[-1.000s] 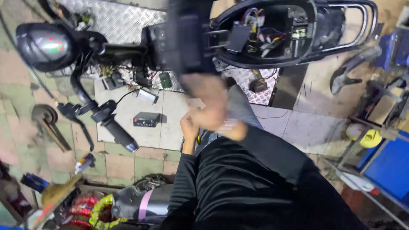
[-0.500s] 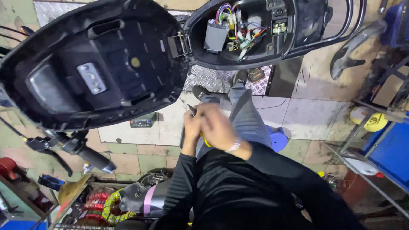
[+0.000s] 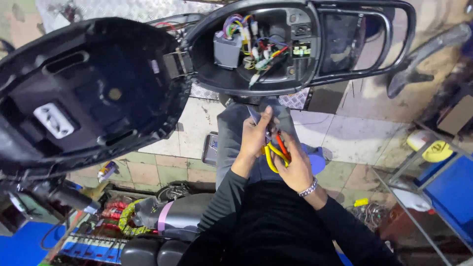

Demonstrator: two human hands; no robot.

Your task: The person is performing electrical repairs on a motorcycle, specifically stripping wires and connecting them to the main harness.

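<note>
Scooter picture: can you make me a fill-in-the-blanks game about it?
1. The scooter's seat is flipped ___.
2. The right hand wears a ___ bracelet.
3. The pliers in the hands have ___ handles.
4. The wires sit in the compartment ___ the seat.

Missing words: up; silver; yellow; under

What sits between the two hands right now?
In the head view, yellow-handled pliers with a red wire lie between the left hand and the right hand, held over the lap.
</note>
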